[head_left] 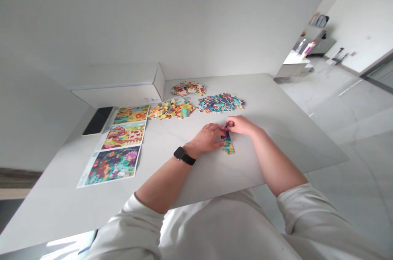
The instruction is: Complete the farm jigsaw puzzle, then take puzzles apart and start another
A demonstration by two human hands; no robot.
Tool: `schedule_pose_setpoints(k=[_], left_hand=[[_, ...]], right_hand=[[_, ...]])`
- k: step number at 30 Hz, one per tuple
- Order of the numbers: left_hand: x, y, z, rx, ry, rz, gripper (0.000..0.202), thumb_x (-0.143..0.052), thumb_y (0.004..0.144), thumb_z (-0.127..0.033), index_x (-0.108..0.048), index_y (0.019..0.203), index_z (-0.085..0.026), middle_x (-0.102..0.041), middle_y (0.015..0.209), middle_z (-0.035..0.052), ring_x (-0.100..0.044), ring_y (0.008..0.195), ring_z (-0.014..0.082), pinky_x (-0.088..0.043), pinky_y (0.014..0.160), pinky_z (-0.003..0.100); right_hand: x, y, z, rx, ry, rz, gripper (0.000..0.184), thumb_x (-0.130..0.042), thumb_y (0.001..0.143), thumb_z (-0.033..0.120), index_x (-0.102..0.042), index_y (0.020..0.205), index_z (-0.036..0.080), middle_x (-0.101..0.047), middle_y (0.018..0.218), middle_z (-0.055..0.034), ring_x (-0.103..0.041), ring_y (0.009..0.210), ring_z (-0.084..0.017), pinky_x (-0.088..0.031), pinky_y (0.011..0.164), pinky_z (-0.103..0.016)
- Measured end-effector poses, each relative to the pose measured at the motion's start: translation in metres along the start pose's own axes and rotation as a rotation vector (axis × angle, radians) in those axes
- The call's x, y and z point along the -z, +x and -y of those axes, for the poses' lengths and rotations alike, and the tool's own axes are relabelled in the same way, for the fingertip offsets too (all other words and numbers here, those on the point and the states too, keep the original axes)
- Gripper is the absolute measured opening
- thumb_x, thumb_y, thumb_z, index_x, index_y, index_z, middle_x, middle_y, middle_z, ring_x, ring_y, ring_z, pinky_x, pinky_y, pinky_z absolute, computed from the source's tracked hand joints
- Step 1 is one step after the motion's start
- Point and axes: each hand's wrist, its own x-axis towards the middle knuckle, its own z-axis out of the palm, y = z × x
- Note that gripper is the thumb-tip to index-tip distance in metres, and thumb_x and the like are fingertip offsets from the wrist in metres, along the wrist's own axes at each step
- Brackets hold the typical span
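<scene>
Head view, looking forward and down on a pale stone-topped table (294, 137). The person's left hand (206, 138) and right hand (242, 125) meet near the middle of the table, with white sleeves pushed back along both forearms. The right fingers (229, 123) are closed in a pinch on a small jigsaw piece (226, 128), gripping it between their tips. The left fingers (218, 130) curl in against the same spot; whether they also grip the piece is hidden. Just below the fingers, a narrow joined section of jigsaw pieces (228, 146) lies flat on the table, touching the left hand. A black watch (181, 155) circles the left wrist.

Far from the hands lie three loose heaps of pieces: a red-and-cream heap (188, 88) at the far edge, a yellow-and-orange heap (171, 108) to the left, and a blue-and-teal heap (221, 103) to the right. On the left, three printed picture sheets (123, 135) lie in a row running near to far. Beyond them are a black flat device (98, 120) and a white cardboard box (118, 92).
</scene>
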Motion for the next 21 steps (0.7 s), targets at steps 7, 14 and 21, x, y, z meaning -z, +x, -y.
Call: schedule_pose_setpoints(k=[7, 14, 21], left_hand=[[-0.005, 0.002, -0.01, 0.02, 0.052, 0.011, 0.039, -0.088, 0.085, -0.047, -0.075, 0.114, -0.024, -0.068, 0.142, 0.0127, -0.065, 0.132, 0.0336, -0.051, 0.115, 0.049], [0.002, 0.0, -0.012, 0.012, 0.071, 0.034, 0.035, -0.084, 0.088, -0.048, -0.076, 0.112, -0.025, -0.068, 0.141, 0.0101, -0.064, 0.13, 0.0333, -0.047, 0.117, 0.05], [0.003, -0.001, -0.003, -0.004, 0.062, -0.013, 0.051, -0.083, 0.089, -0.055, -0.074, 0.128, -0.024, -0.068, 0.141, 0.0135, -0.063, 0.131, 0.0347, -0.045, 0.118, 0.05]], right_hand=[[-0.001, 0.0, 0.001, 0.02, 0.015, 0.021, 0.011, -0.082, 0.081, 0.024, -0.075, 0.089, 0.025, -0.073, 0.072, 0.0025, -0.063, 0.066, -0.017, -0.042, 0.064, -0.028], [-0.003, 0.003, 0.0, 0.024, 0.015, 0.044, 0.013, -0.084, 0.081, 0.027, -0.072, 0.087, 0.025, -0.071, 0.07, 0.0029, -0.063, 0.067, -0.017, -0.043, 0.064, -0.027], [-0.003, 0.001, 0.007, 0.024, 0.016, 0.048, 0.014, -0.082, 0.082, 0.027, -0.07, 0.088, 0.024, -0.071, 0.073, 0.0021, -0.062, 0.067, -0.017, -0.042, 0.062, -0.027]])
